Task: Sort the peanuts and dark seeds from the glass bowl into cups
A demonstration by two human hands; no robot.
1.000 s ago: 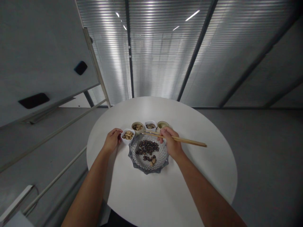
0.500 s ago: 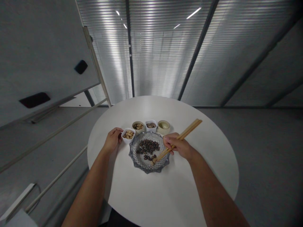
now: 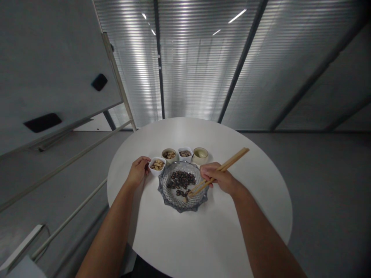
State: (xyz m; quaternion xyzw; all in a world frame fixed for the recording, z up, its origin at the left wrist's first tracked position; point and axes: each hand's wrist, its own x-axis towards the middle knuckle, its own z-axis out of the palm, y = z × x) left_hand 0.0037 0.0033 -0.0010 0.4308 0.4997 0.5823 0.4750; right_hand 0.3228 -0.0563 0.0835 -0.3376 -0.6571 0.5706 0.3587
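Observation:
A round white table (image 3: 203,239) carries a cut-glass dish (image 3: 176,204) with dark seeds and a few pale nuts in it. My right hand (image 3: 218,178) grips a pair of wooden chopsticks (image 3: 232,161), whose tips reach down into the dish's near right part. My left hand (image 3: 137,171) rests curled on the table, its fingers against a small white bowl of peanuts (image 3: 157,165) at the dish's left.
Behind the dish stand a round bowl of mixed nuts (image 3: 169,154), a square white bowl of seeds (image 3: 185,153) and a beige cup (image 3: 200,154). A whiteboard on a stand (image 3: 58,69) is at the left. Frosted glass panels rise behind the table.
One second ago the chopsticks lay level over the dish's far rim. My right hand has since swung right and tilted them down into the dish. My left hand has stayed put.

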